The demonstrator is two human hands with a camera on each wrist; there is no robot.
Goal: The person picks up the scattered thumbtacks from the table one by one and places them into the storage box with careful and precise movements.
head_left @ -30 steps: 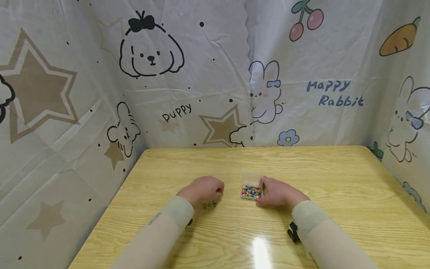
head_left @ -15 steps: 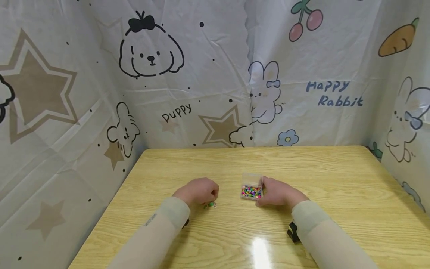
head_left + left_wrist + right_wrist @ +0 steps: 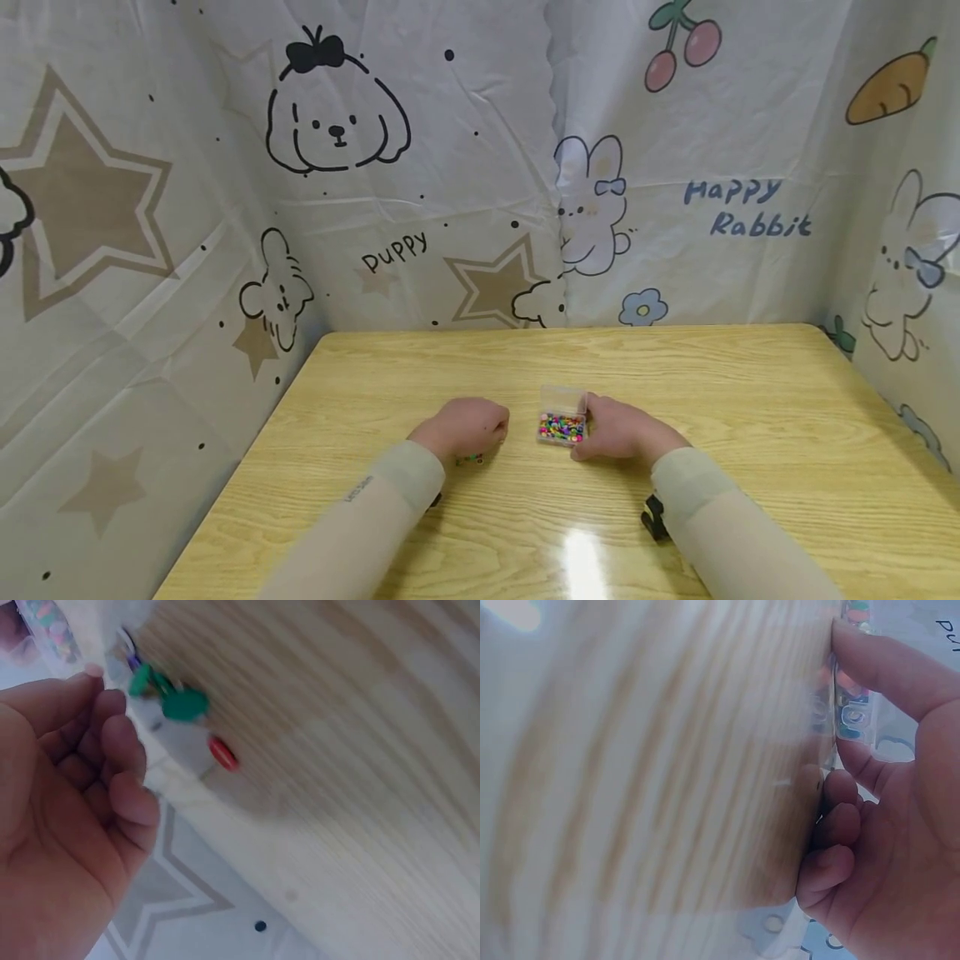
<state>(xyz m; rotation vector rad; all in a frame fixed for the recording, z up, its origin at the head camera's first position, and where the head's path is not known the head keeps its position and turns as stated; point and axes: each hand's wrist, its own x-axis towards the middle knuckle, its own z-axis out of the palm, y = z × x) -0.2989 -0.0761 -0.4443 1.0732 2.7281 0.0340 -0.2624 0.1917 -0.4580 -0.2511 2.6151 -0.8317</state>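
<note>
My right hand (image 3: 618,427) grips the right side of a small clear plastic box (image 3: 539,438), its hinged lid (image 3: 564,398) standing up at the back. Multicoloured beads (image 3: 562,427) fill the box. To the left, my left hand (image 3: 468,423) hovers low over the table, fingers curled; in the left wrist view thumb and forefinger pinch a tiny pale pink bead (image 3: 93,670). Beyond those fingertips lie loose pieces on the wood: a green one (image 3: 185,705), a red one (image 3: 223,753) and a small purple one (image 3: 133,661). The left hand partly covers this little group in the head view.
The light wood table (image 3: 712,383) carries the box and the loose pieces. Behind it and along both sides hangs a white printed cloth (image 3: 465,192). A dark wrist strap piece (image 3: 655,517) shows under the right sleeve.
My left hand first shifted a little left over the loose pieces, then moved right toward the box, covering part of them. The right hand and the box stayed in place.
</note>
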